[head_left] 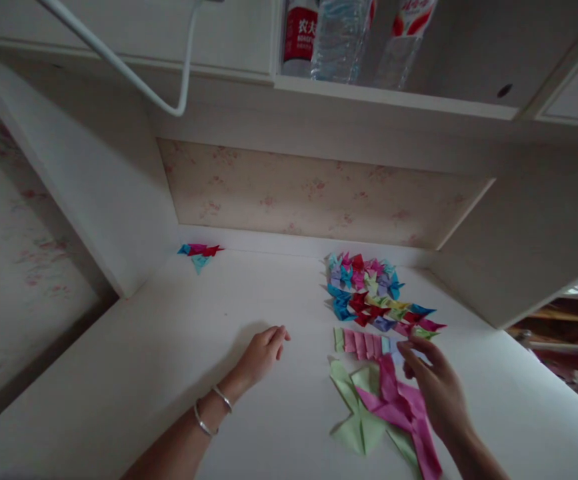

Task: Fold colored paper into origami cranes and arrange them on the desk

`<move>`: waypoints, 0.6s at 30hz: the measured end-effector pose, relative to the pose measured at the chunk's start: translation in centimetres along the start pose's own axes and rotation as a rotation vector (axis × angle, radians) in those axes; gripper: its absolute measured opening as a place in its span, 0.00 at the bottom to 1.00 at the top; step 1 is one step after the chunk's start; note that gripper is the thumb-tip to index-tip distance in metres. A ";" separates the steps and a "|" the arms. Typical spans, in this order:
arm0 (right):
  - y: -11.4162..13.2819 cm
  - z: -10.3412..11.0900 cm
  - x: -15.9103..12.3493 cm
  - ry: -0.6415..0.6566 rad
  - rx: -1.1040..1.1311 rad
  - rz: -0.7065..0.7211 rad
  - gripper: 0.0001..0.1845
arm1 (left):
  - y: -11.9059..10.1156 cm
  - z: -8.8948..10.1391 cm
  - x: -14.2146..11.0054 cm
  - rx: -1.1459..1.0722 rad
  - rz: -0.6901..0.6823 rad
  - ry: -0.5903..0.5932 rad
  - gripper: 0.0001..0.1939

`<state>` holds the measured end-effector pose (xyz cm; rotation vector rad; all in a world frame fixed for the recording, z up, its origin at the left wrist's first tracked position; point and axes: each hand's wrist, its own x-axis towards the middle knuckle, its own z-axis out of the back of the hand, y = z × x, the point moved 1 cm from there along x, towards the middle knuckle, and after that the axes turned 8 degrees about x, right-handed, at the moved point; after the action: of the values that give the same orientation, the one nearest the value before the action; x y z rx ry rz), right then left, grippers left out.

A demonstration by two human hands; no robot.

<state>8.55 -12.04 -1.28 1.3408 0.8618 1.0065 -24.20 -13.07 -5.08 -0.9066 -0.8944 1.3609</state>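
My left hand (265,352) lies low over the white desk, its fingers curled together with nothing visible in them. At the right end of a row of small folded paper pieces (361,345), in green, pink and pale blue, my right hand (431,377) has its fingers closed at a lavender folded paper piece (395,348). Part of that piece is hidden by the fingers. Just below, larger folded magenta paper (399,403) overlaps light green folded paper (361,427).
Behind the row sit several colourful small origami pieces (369,293) in bunched lines. A smaller origami group (199,253) is at the back left. Overhead, a shelf holds plastic bottles (339,40), and a white cable (133,77) hangs down. Side panels (529,227) bound the desk (169,360).
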 end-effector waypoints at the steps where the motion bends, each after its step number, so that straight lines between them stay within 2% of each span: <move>1: 0.4 -2.0 -1.4 0.075 0.058 -0.014 0.24 | 0.1 0.0 0.1 -0.002 -0.001 -0.015 0.25; 6: 0.9 -13.5 -9.6 0.426 0.273 -0.168 0.18 | 0.7 1.0 0.8 0.020 0.002 -0.172 0.24; 9: -0.1 -20.3 -13.1 0.627 0.322 -0.242 0.16 | 1.2 3.2 1.6 0.072 0.033 -0.301 0.22; 11: -0.9 -23.7 -14.1 0.644 0.330 -0.203 0.14 | 1.7 5.2 2.0 0.144 0.054 -0.392 0.21; 14: -1.7 -26.3 -14.4 0.632 0.225 -0.090 0.10 | 3.0 8.1 2.6 0.274 0.099 -0.502 0.20; 18: -1.8 -26.0 -14.9 0.778 0.039 0.130 0.09 | 4.7 11.5 4.1 0.405 0.167 -0.536 0.19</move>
<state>-20.79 -16.56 -5.72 1.0343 1.3784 1.6649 -36.57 -8.76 -4.82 -0.3070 -0.9005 1.8935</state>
